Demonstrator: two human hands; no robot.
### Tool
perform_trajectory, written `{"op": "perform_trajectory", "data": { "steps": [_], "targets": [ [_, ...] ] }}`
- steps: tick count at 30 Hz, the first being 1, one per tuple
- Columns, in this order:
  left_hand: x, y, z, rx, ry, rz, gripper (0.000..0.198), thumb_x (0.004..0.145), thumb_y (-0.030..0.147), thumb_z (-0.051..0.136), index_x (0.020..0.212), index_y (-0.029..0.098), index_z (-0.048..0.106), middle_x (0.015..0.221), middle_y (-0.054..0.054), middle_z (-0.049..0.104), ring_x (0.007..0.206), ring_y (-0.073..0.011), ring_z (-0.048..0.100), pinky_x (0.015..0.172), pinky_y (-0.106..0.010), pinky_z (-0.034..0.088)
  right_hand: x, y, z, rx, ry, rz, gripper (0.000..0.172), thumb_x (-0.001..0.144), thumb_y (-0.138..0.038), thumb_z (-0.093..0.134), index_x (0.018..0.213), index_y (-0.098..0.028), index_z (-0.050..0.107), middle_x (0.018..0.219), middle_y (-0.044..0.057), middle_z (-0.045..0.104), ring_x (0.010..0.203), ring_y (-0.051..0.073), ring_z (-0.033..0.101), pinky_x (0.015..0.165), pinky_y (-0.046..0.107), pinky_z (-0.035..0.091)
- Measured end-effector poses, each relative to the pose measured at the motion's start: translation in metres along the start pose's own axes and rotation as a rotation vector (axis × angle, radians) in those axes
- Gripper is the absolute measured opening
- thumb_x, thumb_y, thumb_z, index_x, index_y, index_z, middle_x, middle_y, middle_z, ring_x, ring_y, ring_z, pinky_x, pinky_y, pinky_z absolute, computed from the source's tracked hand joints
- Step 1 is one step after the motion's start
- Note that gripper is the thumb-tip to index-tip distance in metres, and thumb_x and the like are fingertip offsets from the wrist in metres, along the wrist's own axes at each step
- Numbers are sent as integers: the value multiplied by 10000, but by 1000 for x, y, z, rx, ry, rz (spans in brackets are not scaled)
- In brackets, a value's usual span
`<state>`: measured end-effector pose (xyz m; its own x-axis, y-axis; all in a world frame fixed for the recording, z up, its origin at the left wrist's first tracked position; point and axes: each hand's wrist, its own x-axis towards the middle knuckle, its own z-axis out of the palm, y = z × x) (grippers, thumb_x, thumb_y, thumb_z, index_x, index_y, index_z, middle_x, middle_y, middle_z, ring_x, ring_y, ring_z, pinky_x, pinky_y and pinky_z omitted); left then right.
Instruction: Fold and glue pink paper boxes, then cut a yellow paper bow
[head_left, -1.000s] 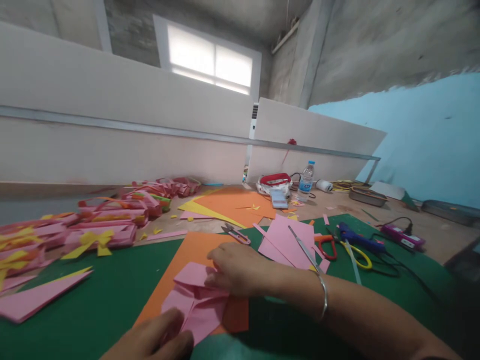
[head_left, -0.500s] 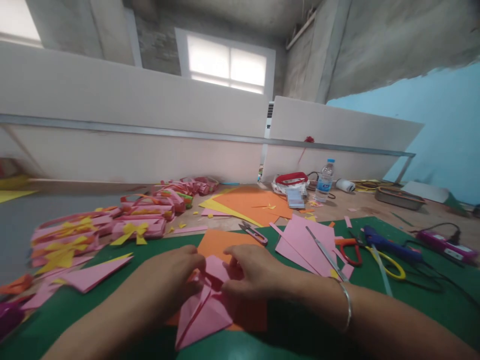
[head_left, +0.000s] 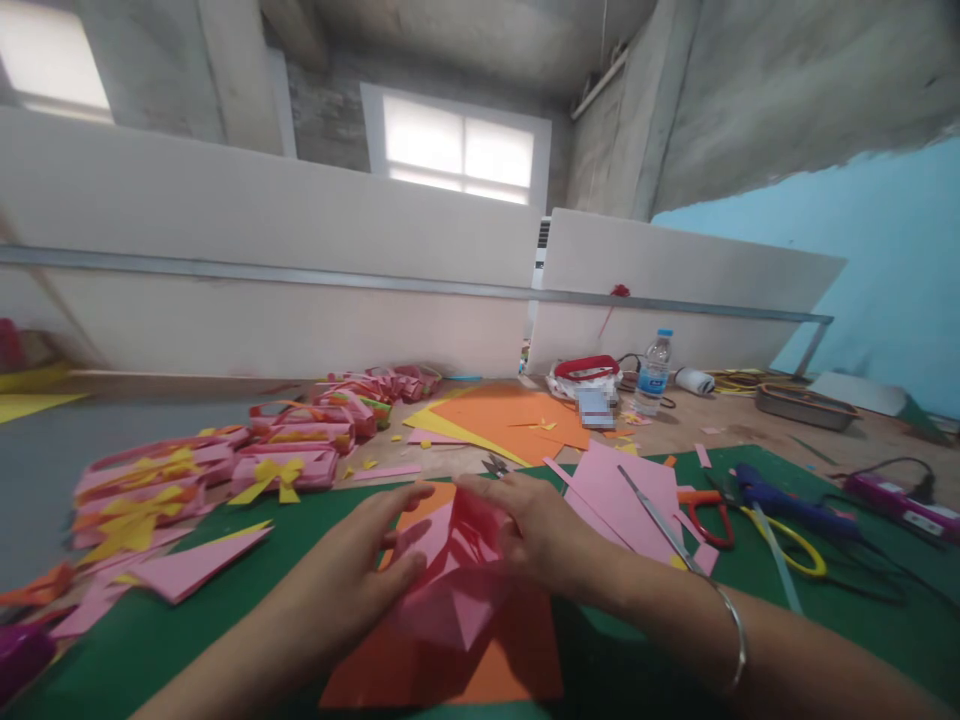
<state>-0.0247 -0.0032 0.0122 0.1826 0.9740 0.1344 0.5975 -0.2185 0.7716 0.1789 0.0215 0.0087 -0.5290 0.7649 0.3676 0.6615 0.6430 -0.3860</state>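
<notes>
A folded piece of pink paper [head_left: 457, 602], partly opened into a hollow box-like shape, is held between my two hands above an orange paper sheet [head_left: 517, 665]. My left hand [head_left: 367, 550] grips its left side, thumb on the near part and fingers curved along the far side. On the right, my right hand [head_left: 544, 535] has its fingers wrapped over the upper right edge of the pink paper. The hands partly hide the folds. Beneath lies a green cutting mat [head_left: 247, 590].
Finished pink paper bags with yellow bows [head_left: 274, 475] line the left. Thread snips [head_left: 495, 465] lie beyond my hands. To the right are pink sheets [head_left: 600, 490], tweezers [head_left: 660, 515], red-handled scissors [head_left: 709, 515] and a blue glue gun [head_left: 787, 500]. A water bottle [head_left: 654, 375] stands behind.
The pink paper has turned and its folds have spread open into a hollow. My right hand has moved up over its far right edge; my left hand has opened slightly around it.
</notes>
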Motion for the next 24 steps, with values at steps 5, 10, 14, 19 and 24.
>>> {"op": "perform_trajectory", "data": {
  "steps": [5, 10, 14, 19, 24],
  "targets": [
    [-2, 9, 1, -425, -222, -173, 567, 562, 438, 706, 1054, 215, 533, 968, -49, 693, 902, -264, 639, 714, -349, 526, -4, -5, -7, -5, -17, 40, 530, 724, -79, 537, 1219, -267, 550, 954, 70, 553, 845, 177, 548, 716, 269, 438],
    [-2, 12, 0, -548, -234, -238, 580, 533, 409, 743, 1041, 192, 567, 1006, -59, 649, 873, -257, 623, 691, -365, 531, -9, -13, -11, -169, -62, 45, 594, 748, -77, 518, 1318, -215, 423, 1136, 146, 527, 947, 231, 549, 755, 330, 455],
    [-3, 15, 3, -574, -282, -149, 545, 587, 339, 712, 1081, 174, 551, 1072, -84, 642, 998, -290, 592, 767, -383, 512, -8, -15, -4, -412, 171, -221, 261, 816, -152, 549, 1073, -132, 591, 1272, 186, 467, 1126, 300, 443, 866, 407, 392],
    [-3, 16, 8, -635, -365, -104, 546, 629, 219, 680, 1143, 196, 497, 1068, -59, 668, 998, -259, 608, 811, -386, 496, -6, -14, -1, -503, 216, -446, 171, 821, -199, 577, 658, -150, 566, 760, 37, 625, 772, 183, 527, 692, 328, 357],
    [-6, 21, 7, -773, -470, -148, 702, 583, 147, 681, 1235, 198, 426, 920, -19, 695, 825, -202, 641, 725, -347, 507, -7, -15, -10, -431, 283, -420, 137, 759, -122, 496, 631, -155, 532, 650, 23, 579, 616, 142, 466, 583, 288, 292]
  ]
}}
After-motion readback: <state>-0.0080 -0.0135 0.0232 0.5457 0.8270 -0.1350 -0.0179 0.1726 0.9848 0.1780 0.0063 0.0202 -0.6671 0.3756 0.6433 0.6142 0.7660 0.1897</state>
